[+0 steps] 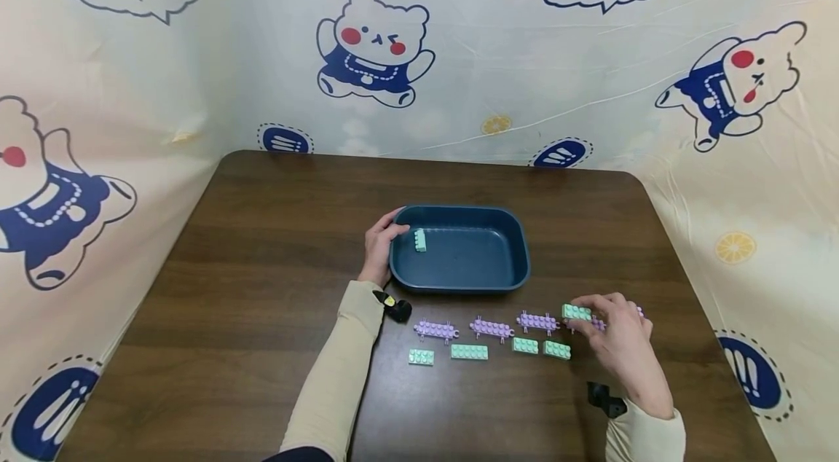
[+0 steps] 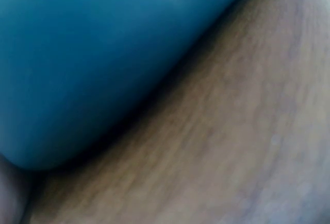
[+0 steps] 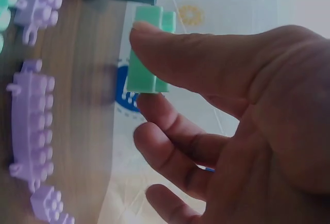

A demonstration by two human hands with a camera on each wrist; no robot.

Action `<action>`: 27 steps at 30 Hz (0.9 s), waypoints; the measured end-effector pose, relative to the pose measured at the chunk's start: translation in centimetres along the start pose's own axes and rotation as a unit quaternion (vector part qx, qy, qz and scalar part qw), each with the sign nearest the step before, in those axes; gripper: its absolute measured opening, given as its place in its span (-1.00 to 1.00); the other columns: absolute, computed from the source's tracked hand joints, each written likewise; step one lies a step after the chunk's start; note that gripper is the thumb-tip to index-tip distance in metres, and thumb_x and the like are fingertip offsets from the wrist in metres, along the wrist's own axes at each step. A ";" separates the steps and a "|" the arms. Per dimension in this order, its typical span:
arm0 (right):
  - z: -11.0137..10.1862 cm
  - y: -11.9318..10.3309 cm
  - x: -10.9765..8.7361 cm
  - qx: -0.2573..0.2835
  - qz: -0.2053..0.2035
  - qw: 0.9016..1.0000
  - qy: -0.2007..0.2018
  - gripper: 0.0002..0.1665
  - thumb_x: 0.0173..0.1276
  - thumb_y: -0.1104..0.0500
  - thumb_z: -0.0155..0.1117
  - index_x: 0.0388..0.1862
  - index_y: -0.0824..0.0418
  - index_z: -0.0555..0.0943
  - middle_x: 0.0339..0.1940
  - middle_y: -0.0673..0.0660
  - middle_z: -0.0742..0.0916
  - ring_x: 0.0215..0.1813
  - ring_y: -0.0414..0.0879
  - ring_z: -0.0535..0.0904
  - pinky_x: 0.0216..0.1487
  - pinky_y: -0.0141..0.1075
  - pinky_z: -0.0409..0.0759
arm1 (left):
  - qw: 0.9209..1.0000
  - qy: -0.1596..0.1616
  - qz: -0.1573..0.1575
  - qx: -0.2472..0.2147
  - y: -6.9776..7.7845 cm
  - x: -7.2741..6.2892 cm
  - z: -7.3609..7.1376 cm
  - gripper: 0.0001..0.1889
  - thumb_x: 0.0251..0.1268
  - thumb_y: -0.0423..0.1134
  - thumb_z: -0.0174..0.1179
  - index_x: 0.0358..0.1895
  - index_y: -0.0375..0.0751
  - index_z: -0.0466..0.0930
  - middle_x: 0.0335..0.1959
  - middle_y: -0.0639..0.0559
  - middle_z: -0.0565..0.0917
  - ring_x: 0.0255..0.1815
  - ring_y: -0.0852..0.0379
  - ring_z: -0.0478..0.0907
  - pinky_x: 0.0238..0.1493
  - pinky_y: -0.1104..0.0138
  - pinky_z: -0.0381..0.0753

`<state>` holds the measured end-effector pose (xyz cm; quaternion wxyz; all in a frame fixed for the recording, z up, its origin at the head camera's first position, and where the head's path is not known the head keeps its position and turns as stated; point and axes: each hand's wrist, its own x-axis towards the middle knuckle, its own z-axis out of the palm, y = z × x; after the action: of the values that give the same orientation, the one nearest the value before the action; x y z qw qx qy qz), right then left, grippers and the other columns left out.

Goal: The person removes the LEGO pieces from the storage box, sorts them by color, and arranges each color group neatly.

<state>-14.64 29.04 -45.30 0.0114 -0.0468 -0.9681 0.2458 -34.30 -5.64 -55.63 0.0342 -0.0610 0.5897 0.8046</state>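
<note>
My left hand (image 1: 378, 251) grips the left end of a dark blue tray (image 1: 459, 286), thumb over the rim. Inside the tray, near that thumb, lies a mint green building block (image 1: 420, 240). My right hand (image 1: 623, 338) pinches another green block (image 3: 144, 54) between thumb and fingers, raised above the table. Below and around it is a row of purple studded blocks (image 1: 537, 322) with small side pegs; the right hand partly covers those at the row's right end. In the left wrist view only the blurred tray wall (image 2: 93, 54) and table show.
Several green blocks (image 1: 469, 352) lie in a line in front of the purple row on the brown wooden table (image 1: 262, 345). A patterned cloth (image 1: 472, 83) with bears hangs behind the table and along both sides.
</note>
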 end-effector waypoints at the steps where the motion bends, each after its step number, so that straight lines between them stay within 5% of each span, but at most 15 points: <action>1: -0.1 0.1 -0.1 -0.001 0.004 1.000 -0.003 -0.71 0.17 0.21 0.45 -0.10 0.13 0.69 -0.08 0.28 0.58 -0.06 0.20 0.39 -0.08 0.19 0.09 | 1.000 0.000 0.002 0.000 0.0 0.0 0.0 -0.62 0.19 -0.30 0.24 0.10 -0.04 0.66 0.18 0.04 0.58 0.20 0.06 0.44 0.24 0.13 0.36; 16: -0.4 3.0 -1.6 -0.010 0.054 0.996 -0.068 -0.73 0.15 0.17 0.47 -0.14 0.12 0.70 -0.17 0.17 0.62 -0.07 0.19 0.48 -0.13 0.17 0.15 | 1.000 -0.002 0.021 0.012 0.1 0.3 -0.1 -0.61 0.13 -0.25 0.27 0.08 -0.01 0.68 0.15 0.08 0.61 0.20 0.10 0.46 0.23 0.14 0.38; 27: 0.7 3.7 -2.3 0.005 0.072 0.992 -0.101 -0.79 0.14 0.15 0.49 -0.21 0.06 0.71 -0.16 0.14 0.63 -0.20 0.02 0.55 -0.13 0.11 0.40 | 1.000 0.005 0.014 0.016 -0.3 0.2 -0.2 -0.61 0.14 -0.27 0.25 0.09 -0.02 0.68 0.18 0.04 0.59 0.21 0.05 0.44 0.23 0.13 0.37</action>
<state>-12.07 31.70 -47.65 -0.1041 -0.0917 -0.9571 0.2546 -34.44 -5.70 -56.01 0.0211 -0.0563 0.6034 0.7952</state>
